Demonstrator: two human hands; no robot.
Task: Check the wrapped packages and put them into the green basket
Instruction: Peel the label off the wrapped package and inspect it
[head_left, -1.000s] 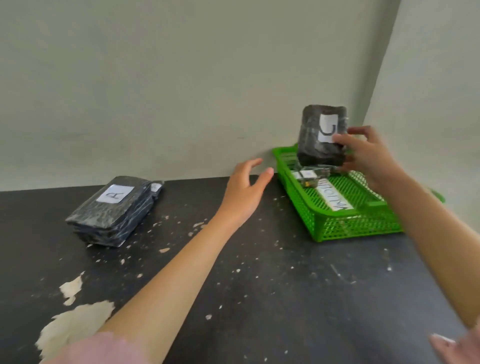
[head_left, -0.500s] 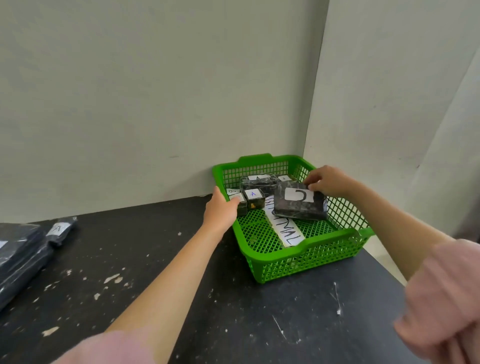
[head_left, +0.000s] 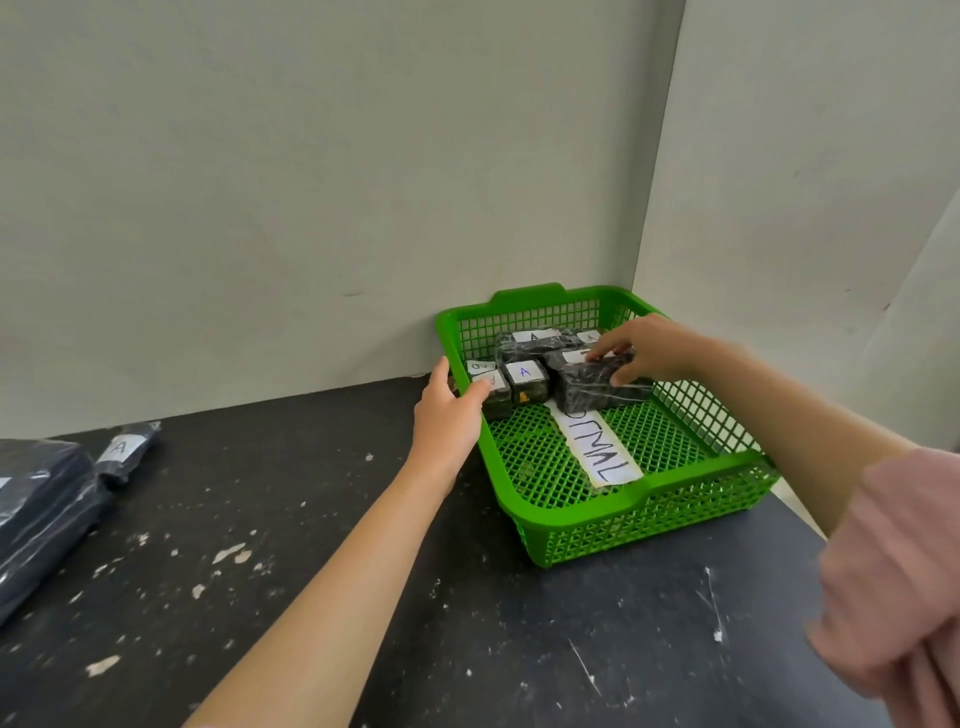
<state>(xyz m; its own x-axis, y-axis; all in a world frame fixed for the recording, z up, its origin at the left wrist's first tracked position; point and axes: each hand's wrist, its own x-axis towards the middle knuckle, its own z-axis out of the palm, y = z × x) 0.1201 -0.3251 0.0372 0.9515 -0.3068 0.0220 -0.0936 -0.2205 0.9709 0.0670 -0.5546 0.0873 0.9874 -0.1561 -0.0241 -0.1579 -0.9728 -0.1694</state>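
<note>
Black table (head_left: 363, 649), paint chipped in white flecks. Green basket (head_left: 639, 525), rigid plastic lattice, stands in the wall corner; a hand-lettered paper strip (head_left: 597, 447) lies on its floor. Left hand (head_left: 449, 415) grips the basket's left rim, fingers curled over it. Right hand (head_left: 660, 348) clasps a wrapped package (head_left: 592, 389) inside the basket: dark, blocky, under glossy creased film, touching smaller labelled packages (head_left: 527, 382).

Package stack (head_left: 36, 499) cut by left edge, paper strip (head_left: 597, 452) partly hidden under package (head_left: 589, 391)
</note>
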